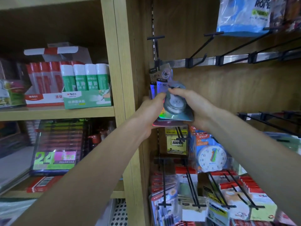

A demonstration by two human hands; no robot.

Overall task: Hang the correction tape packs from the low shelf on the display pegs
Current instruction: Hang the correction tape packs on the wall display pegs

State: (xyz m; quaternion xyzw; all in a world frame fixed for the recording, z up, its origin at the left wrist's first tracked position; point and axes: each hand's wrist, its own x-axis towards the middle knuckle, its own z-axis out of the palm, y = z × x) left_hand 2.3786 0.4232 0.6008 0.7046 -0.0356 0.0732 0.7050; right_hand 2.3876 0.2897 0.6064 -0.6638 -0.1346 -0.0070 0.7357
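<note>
Both hands hold a small stack of correction tape packs [174, 106], shiny holographic cards with a round grey tape wheel. My left hand [151, 108] grips the stack from the left and below. My right hand [193, 105] pinches the front pack at its top and right side. One grey correction tape pack [161, 72] hangs on the leftmost black peg [156, 46], just above the held stack. The nearest peg [201, 48] to the right carries nothing.
A metal rail [236, 58] holds several black pegs running right. A blue bag [242, 17] hangs at the top right. Below hang sticky notes [176, 142], a toy clock pack [211, 154] and red-topped packs. Glue sticks [88, 79] stand on the left wooden shelf.
</note>
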